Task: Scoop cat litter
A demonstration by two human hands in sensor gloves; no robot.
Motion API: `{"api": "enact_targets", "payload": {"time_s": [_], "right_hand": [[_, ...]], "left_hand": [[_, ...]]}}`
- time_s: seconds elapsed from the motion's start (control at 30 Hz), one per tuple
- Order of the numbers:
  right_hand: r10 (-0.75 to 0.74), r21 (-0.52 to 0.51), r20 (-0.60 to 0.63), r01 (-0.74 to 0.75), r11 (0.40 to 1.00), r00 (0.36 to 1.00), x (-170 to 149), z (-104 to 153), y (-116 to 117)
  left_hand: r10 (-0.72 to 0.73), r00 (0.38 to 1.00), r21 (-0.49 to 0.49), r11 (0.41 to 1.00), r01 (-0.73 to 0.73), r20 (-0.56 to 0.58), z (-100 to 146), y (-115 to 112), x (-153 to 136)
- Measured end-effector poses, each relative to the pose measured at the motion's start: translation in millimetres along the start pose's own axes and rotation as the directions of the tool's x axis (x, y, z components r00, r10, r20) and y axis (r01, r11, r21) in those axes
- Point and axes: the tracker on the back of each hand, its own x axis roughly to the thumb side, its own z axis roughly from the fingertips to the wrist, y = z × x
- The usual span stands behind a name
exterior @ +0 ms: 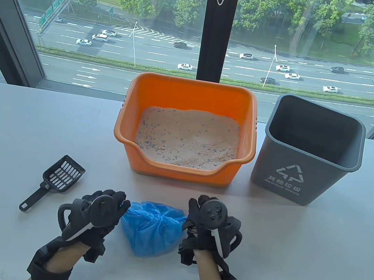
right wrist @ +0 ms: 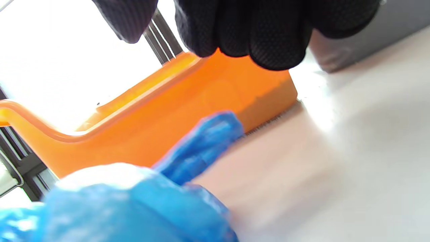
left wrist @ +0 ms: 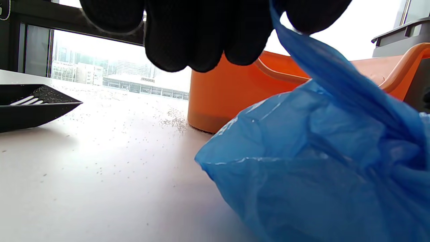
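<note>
A knotted blue plastic bag (exterior: 151, 227) lies on the table in front of the orange litter box (exterior: 124, 137), which holds pale litter (exterior: 187, 136). My left hand (exterior: 124, 206) pinches a strip of the bag (left wrist: 319, 161) that runs up between its fingers (left wrist: 188, 40). My right hand (exterior: 194, 207) is at the bag's right side. In the right wrist view its fingers (right wrist: 268, 37) hang above the bag's loose tail (right wrist: 205, 144) without touching it. A black slotted scoop (exterior: 62, 174) lies on the table left of my left hand, untouched.
A grey waste bin (exterior: 310, 158) stands right of the litter box. Litter grains are scattered on the white table (left wrist: 111, 141) between the scoop (left wrist: 30, 104) and the box (left wrist: 228, 94). A window is behind the table's far edge.
</note>
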Motion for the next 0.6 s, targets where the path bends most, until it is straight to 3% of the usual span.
{"api": "enact_targets", "payload": {"time_s": [0.07, 0.23, 0.3, 0.37, 0.6], "right_hand": [[-0.003, -0.012, 0.074, 0.004, 1.0, 0.997, 13.4, 8.4, -0.5], [-0.019, 0.169, 0.276, -0.029, 0.985, 0.961, 50.7, 31.7, 18.2], [0.011, 0.321, 0.348, -0.13, 0.938, 0.937, 64.0, 42.6, 36.3], [0.044, 0.387, 0.394, -0.209, 0.898, 0.918, 68.7, 47.7, 48.1], [0.262, 0.481, 0.489, -0.508, 0.714, 0.832, 64.4, 52.2, 91.7]], "left_hand": [[0.021, 1.0, -0.013, 1.0, -0.021, -0.002, -0.9, -1.2, -2.8], [0.028, 1.0, -0.056, 0.998, -0.028, -0.009, -3.8, -6.2, -7.7], [0.024, 1.0, -0.084, 0.996, -0.025, -0.011, -4.8, -7.5, -9.6], [0.024, 1.0, -0.095, 0.995, -0.025, -0.011, -5.0, -7.6, -10.9], [0.012, 1.0, -0.131, 0.991, -0.014, -0.014, -5.6, -6.0, -13.2]]}}
